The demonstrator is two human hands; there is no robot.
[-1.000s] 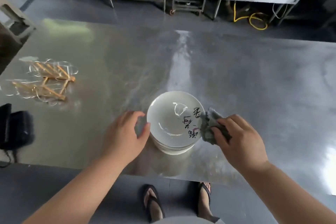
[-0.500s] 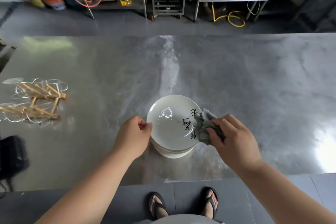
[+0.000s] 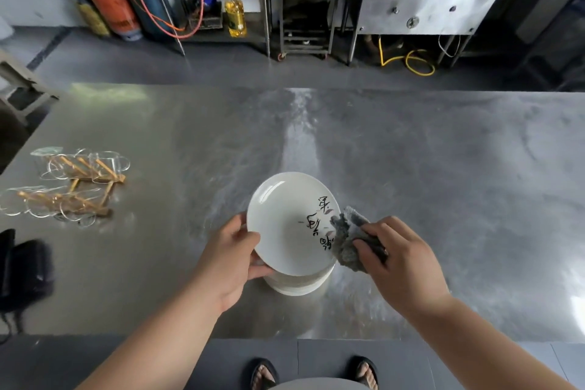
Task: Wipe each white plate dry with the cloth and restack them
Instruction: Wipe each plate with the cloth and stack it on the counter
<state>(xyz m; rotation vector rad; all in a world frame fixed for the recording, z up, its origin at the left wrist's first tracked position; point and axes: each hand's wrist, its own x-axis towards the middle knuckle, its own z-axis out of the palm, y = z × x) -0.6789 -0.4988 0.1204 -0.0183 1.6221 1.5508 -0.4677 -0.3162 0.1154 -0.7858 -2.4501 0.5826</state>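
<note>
The left hand grips the left rim of the top plate, with the thumb lying on the upper face and the fingers curled beneath. The right hand is closed round a crumpled grey cloth and presses it against the plate's right rim, just beside the black brush lettering painted there. The plate is white and shallow, and it sits slightly tilted over the stack of plates. Whether it touches the stack cannot be told.

The stack stands on the steel table, near the front edge and about midway along it. Well apart to the left lies a wooden rack with clear rings round its pegs. A black bag rests at the table's left edge.

Below the front edge, two feet in sandals stand on the grey floor. Beyond the table, against the far wall, are an orange gas cylinder, a bottle of yellow oil and a coiled yellow hose.
</note>
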